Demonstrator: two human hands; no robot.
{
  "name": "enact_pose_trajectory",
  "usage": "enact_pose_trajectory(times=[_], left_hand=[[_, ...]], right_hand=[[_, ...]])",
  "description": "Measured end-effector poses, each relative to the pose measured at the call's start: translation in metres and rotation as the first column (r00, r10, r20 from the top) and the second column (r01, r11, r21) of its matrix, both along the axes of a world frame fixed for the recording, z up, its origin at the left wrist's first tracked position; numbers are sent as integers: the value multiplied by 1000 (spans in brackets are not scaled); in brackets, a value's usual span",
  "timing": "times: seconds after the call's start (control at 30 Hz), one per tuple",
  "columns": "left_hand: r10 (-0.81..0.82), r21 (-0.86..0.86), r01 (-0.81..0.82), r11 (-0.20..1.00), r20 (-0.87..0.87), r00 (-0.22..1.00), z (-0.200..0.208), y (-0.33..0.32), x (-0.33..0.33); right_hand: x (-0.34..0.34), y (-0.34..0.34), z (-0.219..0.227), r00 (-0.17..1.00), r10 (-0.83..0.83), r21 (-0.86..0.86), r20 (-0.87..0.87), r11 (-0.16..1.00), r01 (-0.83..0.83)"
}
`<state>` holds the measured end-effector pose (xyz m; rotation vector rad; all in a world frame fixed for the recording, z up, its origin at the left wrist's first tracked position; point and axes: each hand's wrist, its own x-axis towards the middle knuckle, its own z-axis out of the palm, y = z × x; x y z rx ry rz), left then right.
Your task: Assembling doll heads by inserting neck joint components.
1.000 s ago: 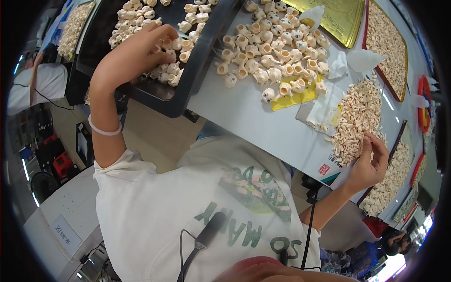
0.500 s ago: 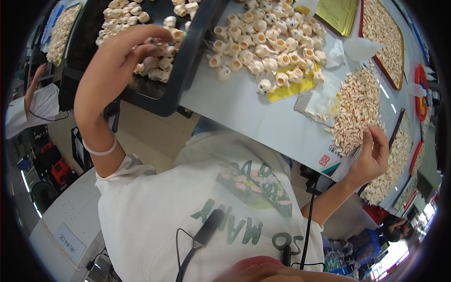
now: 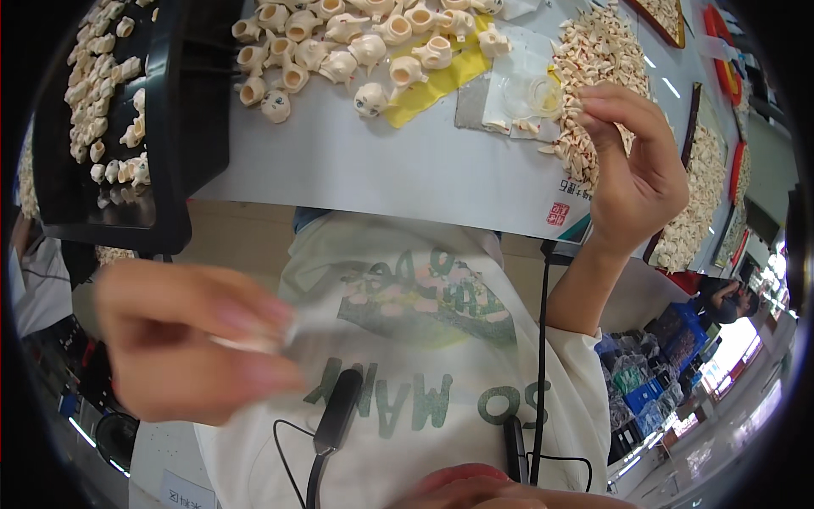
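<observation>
My left hand [image 3: 203, 339], smeared by motion, is in front of my shirt at the lower left. Its thumb and fingers are pinched together, with a small whitish bit at the tips too blurred to name. On the right, my right hand [image 3: 636, 165] reaches over a heap of small pointed cream pieces [image 3: 606, 55], some with reddish marks. Its thumb and forefinger are closed at the heap's edge; whatever lies between them is hidden. Hollow cream doll heads [image 3: 370, 100], some with painted eyes, lie grouped on the grey-white table [image 3: 356, 170].
A black tray [image 3: 174, 204] at the left holds more doll heads. Yellow tape [image 3: 441, 89] lies under some heads, beside a clear plastic bag [image 3: 530, 93]. Further trays of cream pieces [image 3: 699, 187] stand at the right. A black cable [image 3: 543, 356] hangs below the table edge.
My left hand has left the black tray and come down toward my body, pinched. My right hand has shifted up and left along the heap. The view has turned and moved closer to the table.
</observation>
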<state>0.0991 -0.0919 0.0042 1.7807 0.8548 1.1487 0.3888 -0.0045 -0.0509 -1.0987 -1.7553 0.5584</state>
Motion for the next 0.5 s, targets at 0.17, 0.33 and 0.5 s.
enact_pose_trajectory(times=[0.17, 0.33, 0.5], left_hand=[[-80, -151, 104, 983, 157, 984, -41, -5, 46], [103, -498, 111, 860, 383, 918, -60, 2, 74], [63, -436, 182, 882, 489, 870, -77, 14, 74]], right_hand=[[0, -1, 3, 935, -22, 167, 354, 985, -40], [-6, -1, 12, 879, -1, 161, 478, 983, -86], [-2, -2, 9, 877, -49, 188, 478, 981, -48]])
